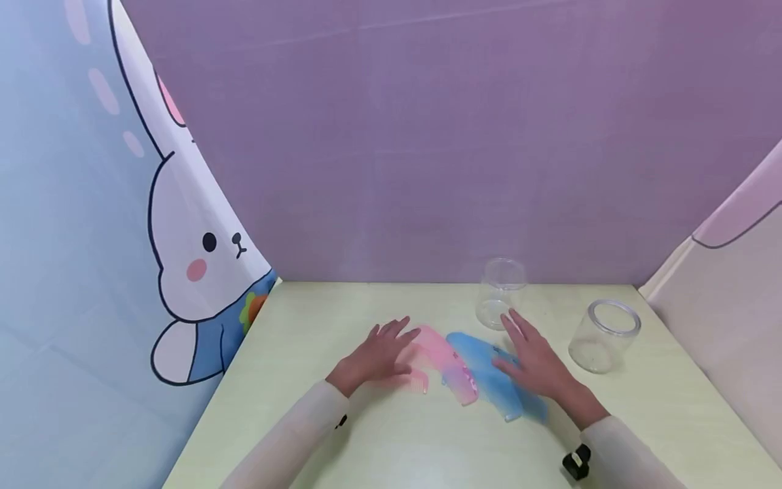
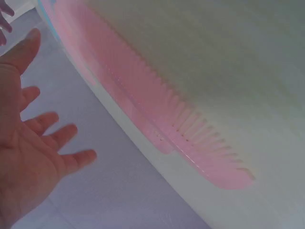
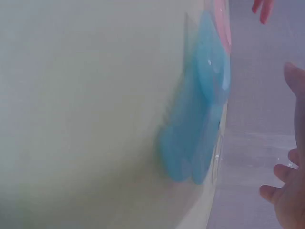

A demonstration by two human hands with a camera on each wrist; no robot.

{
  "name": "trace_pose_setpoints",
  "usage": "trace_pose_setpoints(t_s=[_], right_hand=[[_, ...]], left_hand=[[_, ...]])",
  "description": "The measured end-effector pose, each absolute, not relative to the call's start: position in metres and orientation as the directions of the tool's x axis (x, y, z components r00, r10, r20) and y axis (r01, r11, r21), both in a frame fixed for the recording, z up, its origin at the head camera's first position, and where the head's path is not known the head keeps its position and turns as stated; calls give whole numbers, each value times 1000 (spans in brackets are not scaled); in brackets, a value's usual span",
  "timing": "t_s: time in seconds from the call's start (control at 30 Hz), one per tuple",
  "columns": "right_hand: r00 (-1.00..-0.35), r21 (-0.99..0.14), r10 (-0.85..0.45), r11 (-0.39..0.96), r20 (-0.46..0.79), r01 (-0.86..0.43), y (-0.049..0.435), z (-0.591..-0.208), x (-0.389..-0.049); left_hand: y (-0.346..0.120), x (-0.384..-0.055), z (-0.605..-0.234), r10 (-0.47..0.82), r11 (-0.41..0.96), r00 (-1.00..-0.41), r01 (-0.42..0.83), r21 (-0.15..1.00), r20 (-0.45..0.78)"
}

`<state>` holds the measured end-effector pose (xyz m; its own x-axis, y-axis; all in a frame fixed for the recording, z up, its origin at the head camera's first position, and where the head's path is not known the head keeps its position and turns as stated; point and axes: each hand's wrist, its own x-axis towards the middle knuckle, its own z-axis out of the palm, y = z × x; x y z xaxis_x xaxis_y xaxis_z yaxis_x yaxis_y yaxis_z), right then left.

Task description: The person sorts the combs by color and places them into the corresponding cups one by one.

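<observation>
Several combs lie in a fanned pile on the pale table, pink ones on the left and blue ones on the right. My left hand (image 1: 377,356) is over the left end of the pink combs (image 1: 435,348), fingers spread and holding nothing. In the left wrist view the teeth of a pink comb (image 2: 143,95) show clearly, apart from the fingers. My right hand (image 1: 540,363) is over the right side of the blue combs (image 1: 485,373), its fingers extended and holding nothing. The right wrist view shows overlapping blue combs (image 3: 190,124) beside that hand.
A clear cup (image 1: 491,299) stands at the back of the table (image 1: 342,302), just beyond the right fingertips. Farther right is a clear jar (image 1: 601,343) with a grey rim. A purple cloth (image 1: 427,149) hangs behind, and a rabbit-printed cloth (image 1: 183,272) on the left.
</observation>
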<state>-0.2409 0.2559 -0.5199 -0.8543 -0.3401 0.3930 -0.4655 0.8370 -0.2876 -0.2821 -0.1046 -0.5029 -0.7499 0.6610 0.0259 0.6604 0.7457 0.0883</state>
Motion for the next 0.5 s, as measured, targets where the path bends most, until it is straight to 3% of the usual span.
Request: trace_pose_setpoints(t_s=[0.13,0.27,0.5], right_hand=[[-876,-407,-217,819,432,-403,258,-511,-256],[-896,-538,-75,776,438,-328,258,-504,-271],[-919,-702,131,687,373,-188,259,-497,-296]], left_hand=[[-98,-295,-502,684,719,-728,683,129,42],[-92,-306,-507,671,729,-742,659,184,2],[-79,-320,-510,670,726,-742,646,238,-29]])
